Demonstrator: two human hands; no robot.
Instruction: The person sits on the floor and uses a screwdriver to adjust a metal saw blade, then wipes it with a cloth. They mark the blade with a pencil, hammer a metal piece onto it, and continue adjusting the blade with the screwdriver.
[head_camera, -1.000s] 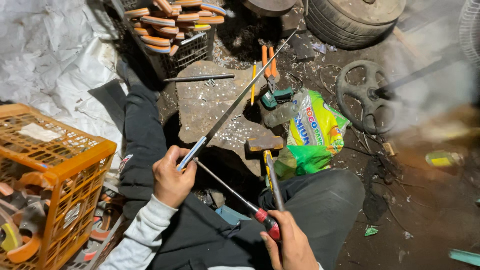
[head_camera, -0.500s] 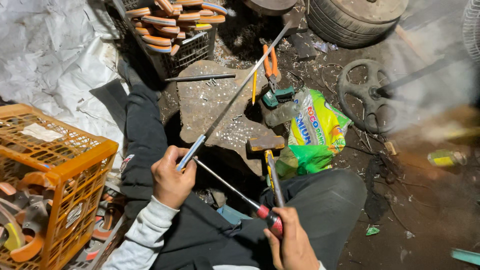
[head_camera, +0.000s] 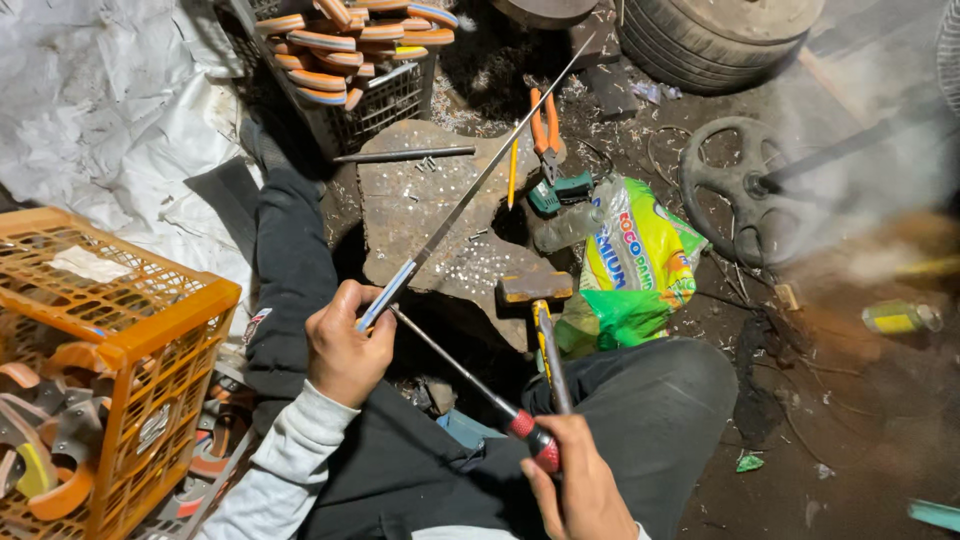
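Head view looks down on a person seated on the floor. Their left hand (head_camera: 345, 350) is closed tight around the near end of a long metal rod (head_camera: 470, 190), which slants away toward one o'clock, its far tip reaching the tyre (head_camera: 715, 35). Their right hand (head_camera: 580, 485), at five o'clock, is clamped on the red handle of a screwdriver (head_camera: 470, 375), whose shaft runs up toward eleven o'clock to meet the rod just beside the left fist. I'd judge the rod stiff, thin and fairly light, but long enough to whip and swing at its far end; holding it low, near the banded end, looks right. A hammer (head_camera: 540, 300) lies between the knees, beside a flat stone slab (head_camera: 430, 215). An orange crate (head_camera: 100, 350) sits at nine o'clock.
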